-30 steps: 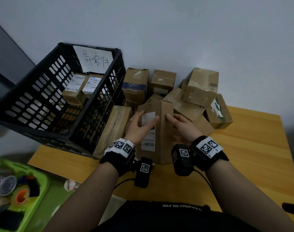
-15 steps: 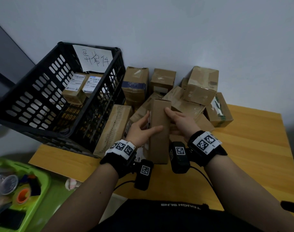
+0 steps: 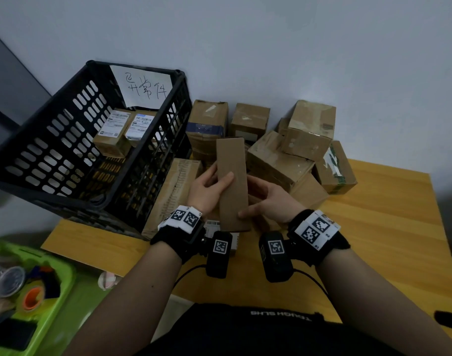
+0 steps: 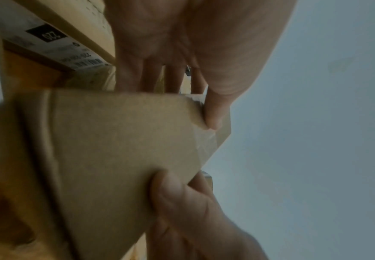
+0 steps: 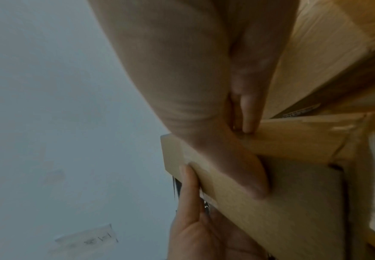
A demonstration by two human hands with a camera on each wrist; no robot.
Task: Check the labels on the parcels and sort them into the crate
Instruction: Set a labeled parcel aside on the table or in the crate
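Turned since before, parcel [image 3: 232, 183] gripped by left hand [image 3: 206, 187], right hand [image 3: 272, 199].

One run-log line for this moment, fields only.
phase: label check | left hand: holds tall parcel | right hand: holds same | crate: two labelled parcels

tall plain brown parcel [image 3: 231, 183], upright, beside black crate [image 3: 65, 160]

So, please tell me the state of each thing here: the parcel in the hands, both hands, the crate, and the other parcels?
Held parcel: upright, plain brown face toward the camera, no label visible on it.
Left hand: grips the held parcel's left side.
Right hand: grips its right side.
Black crate: tilted, holds two labelled parcels.
Parcel pile: stacked by the wall, unsorted.
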